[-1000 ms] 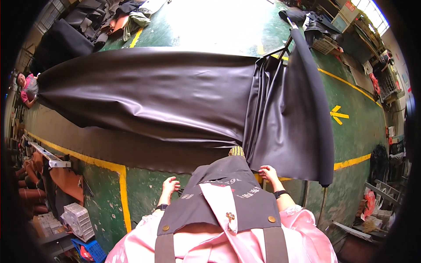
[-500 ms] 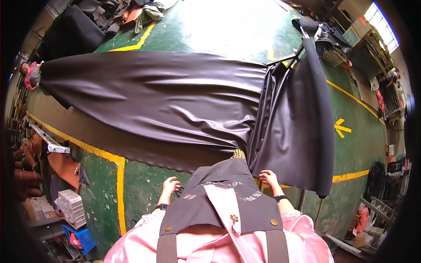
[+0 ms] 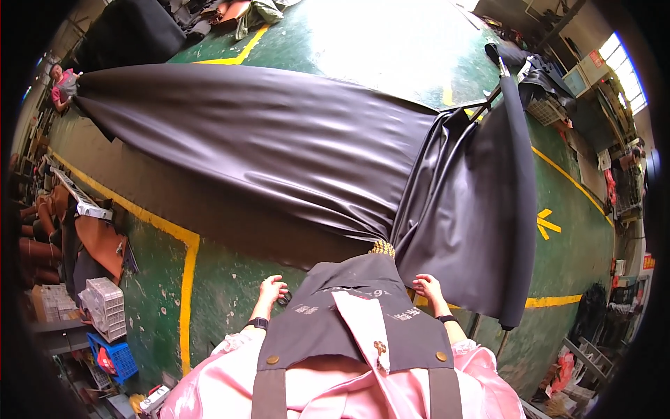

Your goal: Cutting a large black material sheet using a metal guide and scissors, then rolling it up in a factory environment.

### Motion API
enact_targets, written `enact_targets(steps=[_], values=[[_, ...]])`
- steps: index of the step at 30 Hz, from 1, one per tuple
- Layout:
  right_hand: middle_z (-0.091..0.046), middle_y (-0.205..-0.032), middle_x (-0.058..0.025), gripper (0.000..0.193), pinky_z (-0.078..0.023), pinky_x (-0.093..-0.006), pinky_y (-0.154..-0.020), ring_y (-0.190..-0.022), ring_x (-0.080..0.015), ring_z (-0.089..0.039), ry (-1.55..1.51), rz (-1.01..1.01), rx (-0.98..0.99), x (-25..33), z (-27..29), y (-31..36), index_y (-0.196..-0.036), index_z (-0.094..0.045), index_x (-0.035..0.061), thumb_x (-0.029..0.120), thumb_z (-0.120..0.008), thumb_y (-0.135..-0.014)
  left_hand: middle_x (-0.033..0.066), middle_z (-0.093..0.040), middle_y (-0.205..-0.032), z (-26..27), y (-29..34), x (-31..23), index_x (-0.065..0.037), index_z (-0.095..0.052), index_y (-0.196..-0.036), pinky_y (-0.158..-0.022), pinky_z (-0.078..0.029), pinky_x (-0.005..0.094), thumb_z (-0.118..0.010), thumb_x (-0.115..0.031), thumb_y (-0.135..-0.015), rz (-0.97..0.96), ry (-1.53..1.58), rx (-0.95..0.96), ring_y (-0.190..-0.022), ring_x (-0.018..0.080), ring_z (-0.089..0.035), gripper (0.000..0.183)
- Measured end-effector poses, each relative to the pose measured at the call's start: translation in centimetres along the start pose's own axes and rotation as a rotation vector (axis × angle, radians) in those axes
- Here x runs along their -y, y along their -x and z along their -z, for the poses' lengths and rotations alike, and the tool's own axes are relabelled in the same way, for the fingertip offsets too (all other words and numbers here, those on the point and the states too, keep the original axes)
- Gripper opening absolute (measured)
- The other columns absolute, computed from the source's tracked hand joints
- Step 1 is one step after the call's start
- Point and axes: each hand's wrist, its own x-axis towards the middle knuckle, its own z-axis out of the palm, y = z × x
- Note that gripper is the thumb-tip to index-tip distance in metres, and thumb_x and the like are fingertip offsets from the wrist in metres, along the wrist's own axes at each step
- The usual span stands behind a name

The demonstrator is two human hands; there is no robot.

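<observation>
A wide sheet of dark, glossy leather-like material (image 3: 265, 146) stretches from a standing roll (image 3: 513, 202) on the right to a person (image 3: 63, 87) at the far left, who grips its end. Bunched folds (image 3: 436, 157) hang beside the roll. My left hand (image 3: 271, 288) is before my apron (image 3: 349, 300), its fingers curled at a small dark looped thing (image 3: 285, 298) whose kind I cannot make out. Near the lower edge of the hanging material, my right hand (image 3: 428, 285) has its fingers slightly bent and apart, with nothing seen in them.
Green floor (image 3: 230, 293) with yellow lines (image 3: 187, 300) surrounds the material. At the left stand a white crate (image 3: 106, 307), a blue basket (image 3: 114, 356) and brown rolls (image 3: 45, 251). Dark material is heaped at the back left (image 3: 132, 35). Shelving (image 3: 624, 174) lines the right side.
The view has shifted slightly, so the roll and the person at the far left appear moved. The stretched sheet's folds have changed and it slants more. Both my hands keep nearly the same pose.
</observation>
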Motion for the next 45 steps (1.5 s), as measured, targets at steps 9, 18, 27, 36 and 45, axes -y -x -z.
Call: enact_targets(steps=[9,18,27,36,45], values=[[-0.064,-0.088,-0.0044,0.019,-0.047,-0.0247,-0.062,-0.070,-0.0121,-0.060,0.000,0.013,0.019,1.0,-0.1,0.0,-0.103,-0.056,0.0091,0.010,-0.046,-0.087,0.0115,-0.063,-0.088,0.0,0.1,0.8,0.000,-0.046,-0.119,-0.050,-0.049,0.0238,-0.044,-0.003,-0.082,0.015,0.059,0.002,-0.063,0.0150,-0.062,0.038],[-0.063,-0.088,-0.0039,0.019,-0.048,-0.0232,-0.063,-0.074,-0.0114,-0.060,0.037,0.032,0.055,2.9,-1.5,0.3,-0.104,-0.056,0.0082,0.012,-0.048,-0.087,0.0109,-0.063,-0.085,0.9,0.7,2.3,0.001,-0.046,-0.119,-0.048,-0.048,0.0227,-0.046,-0.003,-0.082,0.069,0.095,-0.014,-0.061,0.0134,-0.061,0.037],[-0.063,-0.088,-0.0031,0.018,-0.047,-0.0229,-0.064,-0.075,-0.0107,-0.060,0.056,-0.010,0.055,2.7,-1.8,0.2,-0.103,-0.056,0.0083,0.011,-0.049,-0.086,0.0100,-0.063,-0.086,0.4,-0.4,1.4,0.001,-0.048,-0.118,-0.050,-0.049,0.0229,-0.048,-0.004,-0.081,0.113,0.029,0.004,-0.061,0.0123,-0.061,0.037],[-0.063,-0.087,-0.0029,0.017,-0.046,-0.0213,-0.063,-0.073,-0.0100,-0.059,0.123,-0.145,0.073,-0.7,-2.9,-5.7,-0.102,-0.056,0.0084,0.012,-0.050,-0.086,0.0080,-0.064,-0.086,-5.3,-8.5,1.8,-0.003,-0.049,-0.118,-0.055,-0.049,0.0237,-0.047,-0.008,-0.082,0.154,-0.164,0.156,-0.064,0.0121,-0.061,0.036],[-0.063,-0.088,-0.0045,0.021,-0.046,-0.0246,-0.068,-0.076,-0.0125,-0.058,0.382,-0.055,-0.019,-10.6,-4.7,-26.7,-0.102,-0.055,0.0043,0.009,-0.054,-0.081,0.0123,-0.048,-0.120,-20.7,-30.8,9.9,-0.003,-0.025,-0.134,-0.084,-0.041,0.0354,-0.063,-0.043,-0.076,0.348,-0.136,0.233,-0.103,0.0206,-0.050,0.080]])
